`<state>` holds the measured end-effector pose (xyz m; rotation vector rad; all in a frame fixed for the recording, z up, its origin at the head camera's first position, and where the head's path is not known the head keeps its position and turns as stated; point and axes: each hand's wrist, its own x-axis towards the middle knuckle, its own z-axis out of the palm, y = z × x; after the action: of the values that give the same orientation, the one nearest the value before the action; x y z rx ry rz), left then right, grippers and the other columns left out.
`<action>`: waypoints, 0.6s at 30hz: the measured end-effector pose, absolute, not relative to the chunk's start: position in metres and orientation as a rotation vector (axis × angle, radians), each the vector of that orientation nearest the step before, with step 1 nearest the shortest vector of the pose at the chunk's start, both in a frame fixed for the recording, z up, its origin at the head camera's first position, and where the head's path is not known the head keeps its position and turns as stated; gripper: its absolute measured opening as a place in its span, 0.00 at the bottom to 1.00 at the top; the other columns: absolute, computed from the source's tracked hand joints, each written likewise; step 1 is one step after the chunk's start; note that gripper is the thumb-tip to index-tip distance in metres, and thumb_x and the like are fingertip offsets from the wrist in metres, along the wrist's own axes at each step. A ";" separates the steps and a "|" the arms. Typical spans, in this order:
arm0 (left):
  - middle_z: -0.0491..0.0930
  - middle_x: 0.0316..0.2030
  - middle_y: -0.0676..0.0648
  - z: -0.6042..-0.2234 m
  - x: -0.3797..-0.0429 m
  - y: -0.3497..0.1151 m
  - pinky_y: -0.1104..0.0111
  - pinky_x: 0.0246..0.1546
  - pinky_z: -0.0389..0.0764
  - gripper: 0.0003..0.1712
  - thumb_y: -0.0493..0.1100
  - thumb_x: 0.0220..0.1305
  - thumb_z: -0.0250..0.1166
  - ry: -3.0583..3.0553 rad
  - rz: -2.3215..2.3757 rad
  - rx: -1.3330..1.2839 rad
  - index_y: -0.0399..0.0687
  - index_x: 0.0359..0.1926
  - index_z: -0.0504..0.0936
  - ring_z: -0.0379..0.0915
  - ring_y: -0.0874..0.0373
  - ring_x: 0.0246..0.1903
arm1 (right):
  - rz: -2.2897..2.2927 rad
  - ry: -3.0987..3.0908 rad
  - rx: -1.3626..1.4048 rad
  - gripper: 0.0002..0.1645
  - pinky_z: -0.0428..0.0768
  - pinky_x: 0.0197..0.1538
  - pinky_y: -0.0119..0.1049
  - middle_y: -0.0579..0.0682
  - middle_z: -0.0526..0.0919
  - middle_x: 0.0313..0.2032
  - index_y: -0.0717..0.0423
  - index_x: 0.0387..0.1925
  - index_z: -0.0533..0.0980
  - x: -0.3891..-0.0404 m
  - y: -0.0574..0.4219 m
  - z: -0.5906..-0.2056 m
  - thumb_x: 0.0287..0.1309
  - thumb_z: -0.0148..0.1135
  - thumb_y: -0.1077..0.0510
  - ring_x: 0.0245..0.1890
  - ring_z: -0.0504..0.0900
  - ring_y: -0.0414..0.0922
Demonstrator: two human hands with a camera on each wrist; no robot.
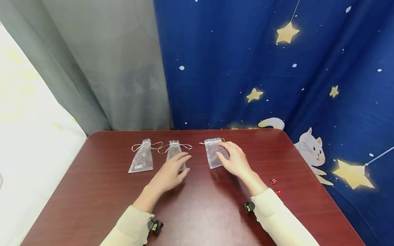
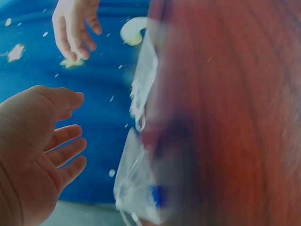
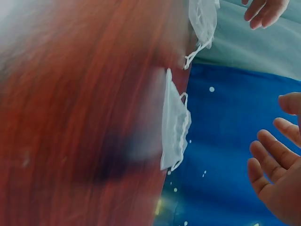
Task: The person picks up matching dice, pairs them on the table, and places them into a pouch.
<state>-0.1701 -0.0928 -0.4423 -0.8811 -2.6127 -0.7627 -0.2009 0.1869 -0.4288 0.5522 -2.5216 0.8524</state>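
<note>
Three sheer white drawstring pouches lie in a row near the table's back edge. My left hand (image 1: 169,172) hovers over the middle pouch (image 1: 174,147), covering its lower part in the head view; the fingers are relaxed and hold nothing. A blue patch shows at the near pouch (image 2: 131,181) in the left wrist view. Above the right pouch (image 1: 212,155) is my right hand (image 1: 235,160), fingers loosely bent and thumb apart, with nothing between them. The left pouch (image 1: 143,155) has small clear pieces in its bottom corner, and its cord loops spread to both sides.
Two small red dice, one die (image 1: 273,181) just behind the other die (image 1: 278,192), lie right of my right forearm. The dark red wooden table (image 1: 200,212) has rounded back corners. Behind it hang a grey curtain (image 1: 123,68) and a blue starry curtain (image 1: 221,61).
</note>
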 end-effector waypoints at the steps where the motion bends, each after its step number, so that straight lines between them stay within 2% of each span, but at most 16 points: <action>1: 0.75 0.63 0.40 -0.444 -0.170 -0.089 0.53 0.63 0.74 0.28 0.40 0.64 0.70 -2.627 -0.762 -0.899 0.39 0.64 0.78 0.74 0.46 0.62 | 0.838 -2.526 0.557 0.22 0.79 0.54 0.53 0.54 0.85 0.49 0.58 0.54 0.82 -0.199 0.189 -0.430 0.58 0.72 0.55 0.51 0.82 0.53; 11: 0.72 0.66 0.36 -0.458 -0.173 -0.043 0.54 0.68 0.68 0.28 0.42 0.68 0.67 -2.736 -0.686 -1.109 0.35 0.65 0.76 0.67 0.45 0.68 | 0.719 -2.598 0.513 0.24 0.79 0.56 0.53 0.53 0.84 0.50 0.56 0.55 0.81 -0.188 0.224 -0.439 0.59 0.72 0.54 0.54 0.81 0.53; 18: 0.66 0.70 0.35 -0.471 -0.177 -0.029 0.56 0.71 0.64 0.34 0.46 0.69 0.66 -2.836 -0.586 -1.164 0.31 0.69 0.71 0.62 0.45 0.71 | 0.613 -2.667 0.449 0.24 0.79 0.54 0.55 0.53 0.83 0.50 0.55 0.57 0.80 -0.180 0.249 -0.442 0.60 0.70 0.53 0.53 0.81 0.54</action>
<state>-0.1772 -0.0293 -0.4714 -1.1639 -2.8355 -0.5861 -0.1797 0.2495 -0.4419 0.4486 -2.6666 0.6128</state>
